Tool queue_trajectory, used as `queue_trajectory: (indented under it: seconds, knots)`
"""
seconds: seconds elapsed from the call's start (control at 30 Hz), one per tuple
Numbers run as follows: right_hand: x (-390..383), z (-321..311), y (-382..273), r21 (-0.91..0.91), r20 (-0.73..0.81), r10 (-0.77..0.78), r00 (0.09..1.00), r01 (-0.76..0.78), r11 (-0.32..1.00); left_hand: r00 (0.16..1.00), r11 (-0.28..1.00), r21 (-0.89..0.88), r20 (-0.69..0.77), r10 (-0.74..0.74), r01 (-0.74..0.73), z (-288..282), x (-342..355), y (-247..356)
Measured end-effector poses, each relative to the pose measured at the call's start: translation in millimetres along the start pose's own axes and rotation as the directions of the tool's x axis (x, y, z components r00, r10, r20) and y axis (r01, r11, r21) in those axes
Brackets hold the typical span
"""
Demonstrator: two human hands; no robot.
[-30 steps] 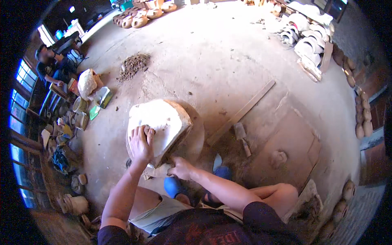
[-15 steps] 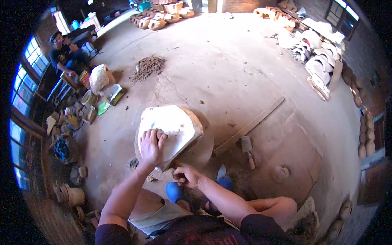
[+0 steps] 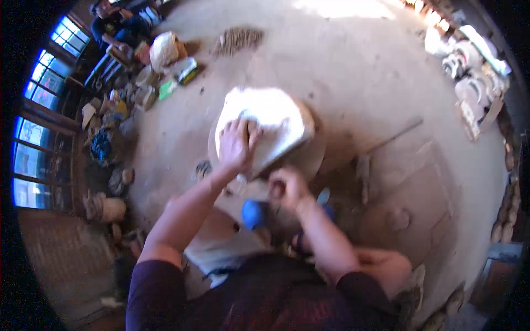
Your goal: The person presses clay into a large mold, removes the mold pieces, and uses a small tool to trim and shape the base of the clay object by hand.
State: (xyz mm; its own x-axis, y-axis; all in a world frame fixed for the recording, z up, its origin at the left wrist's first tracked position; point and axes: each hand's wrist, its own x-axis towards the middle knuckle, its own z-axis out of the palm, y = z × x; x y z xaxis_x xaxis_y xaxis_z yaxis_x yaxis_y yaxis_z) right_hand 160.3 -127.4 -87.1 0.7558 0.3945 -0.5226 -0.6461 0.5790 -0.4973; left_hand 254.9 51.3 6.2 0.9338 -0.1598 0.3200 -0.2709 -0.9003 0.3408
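Note:
A bulky white block [image 3: 276,110], looking like a plaster mould, lies on a round flat disc [image 3: 313,165] in front of me. My left hand [image 3: 238,144] rests on the top of the block near its left side, fingers laid out along the surface. Close to the block's near lower edge is my right hand [image 3: 288,187], its fingers curled in and smeared by motion. Whether anything sits inside that curl is hidden. Below the hands, a round blue object [image 3: 254,214] shows between my legs.
To the right on the floor lie a long wooden strip [image 3: 395,135] and a trowel-like tool [image 3: 364,171]. A pile of brown clods [image 3: 240,41] lies farther off. Tubs and clutter [image 3: 146,77] line the left, near a seated person [image 3: 118,22]. Curved pale pieces [image 3: 475,83] stand stacked at right.
My view has tilted and shifted, so the scene sits higher and more to the right. My left hand stays on the block; my right hand has lifted slightly and is now blurred.

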Motion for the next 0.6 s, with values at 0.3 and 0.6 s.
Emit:
queue_trajectory:
  seconds: [0.3,0.6]
  knots:
    - [4,-18,-31,-0.969,0.069,-0.416,0.907,-0.037,-0.243,0.998,0.996,0.058,-0.026,-0.064,0.066,16,-12,23]
    - [22,-24,7,-0.951,0.273,-0.316,0.909,0.205,-0.232,0.981,0.962,0.194,-0.062,-0.183,0.191,24,-19,41]
